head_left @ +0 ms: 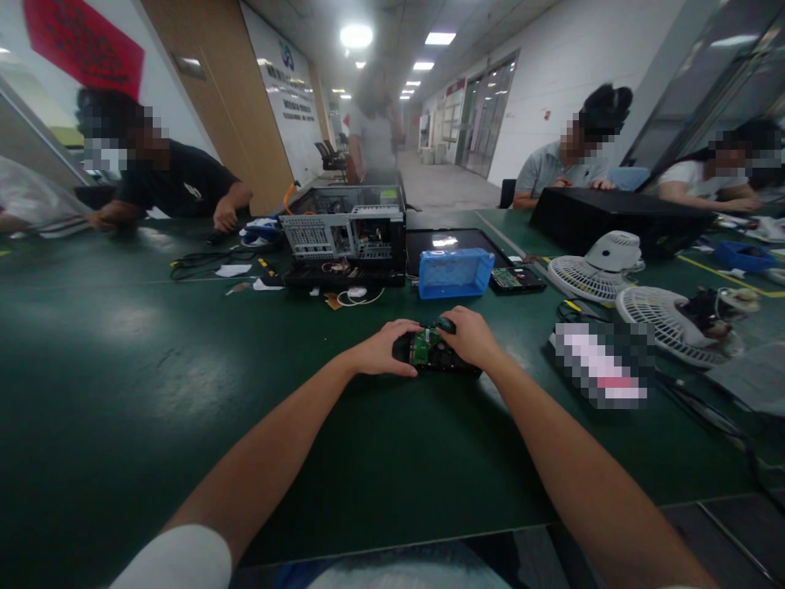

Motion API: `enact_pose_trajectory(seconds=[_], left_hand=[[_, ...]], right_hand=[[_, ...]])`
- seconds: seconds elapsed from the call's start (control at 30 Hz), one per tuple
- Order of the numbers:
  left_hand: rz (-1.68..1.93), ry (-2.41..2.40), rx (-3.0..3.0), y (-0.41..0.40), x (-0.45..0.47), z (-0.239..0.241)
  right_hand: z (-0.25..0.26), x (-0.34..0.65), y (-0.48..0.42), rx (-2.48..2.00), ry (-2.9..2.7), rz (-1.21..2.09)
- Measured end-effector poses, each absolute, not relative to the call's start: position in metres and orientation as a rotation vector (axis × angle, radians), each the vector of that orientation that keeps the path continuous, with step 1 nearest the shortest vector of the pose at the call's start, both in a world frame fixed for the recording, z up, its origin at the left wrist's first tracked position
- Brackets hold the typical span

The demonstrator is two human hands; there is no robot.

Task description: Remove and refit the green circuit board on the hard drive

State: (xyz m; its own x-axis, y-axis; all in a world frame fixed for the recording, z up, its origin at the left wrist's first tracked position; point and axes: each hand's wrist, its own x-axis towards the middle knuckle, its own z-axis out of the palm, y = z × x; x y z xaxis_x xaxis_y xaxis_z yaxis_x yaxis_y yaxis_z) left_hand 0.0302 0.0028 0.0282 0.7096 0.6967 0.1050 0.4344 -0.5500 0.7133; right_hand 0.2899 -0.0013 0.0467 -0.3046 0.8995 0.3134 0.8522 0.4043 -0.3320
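Note:
A black hard drive with a green circuit board on top lies on the dark green table in front of me. My left hand grips its left side with curled fingers. Over the drive's right end my right hand is closed, with a dark tool handle showing at the fingertips. An opened computer case stands farther back, with a blue plastic bin to its right.
Two white fan grilles and another hard drive lie to the right. Cables, screws and small parts are scattered before the case. Other people sit around the table at the left and far right.

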Motion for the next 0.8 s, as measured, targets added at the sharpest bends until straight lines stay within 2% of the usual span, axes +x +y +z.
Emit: enact_pose_trajectory(seconds=[0.3, 0.57, 0.8], left_hand=[[0.506, 0.844, 2.224, 0.006, 0.030, 0.024], [0.500, 0.846, 2.236, 0.004, 0.030, 0.027], [0.518, 0.841, 2.242, 0.005, 0.031, 0.024]], right_hand=[[0.034, 0.286, 0.000, -1.537, -2.291, 0.115], [0.042, 0.295, 0.002, -1.662, -2.195, 0.109], [0.041, 0.295, 0.000, -1.553, -2.199, 0.176]])
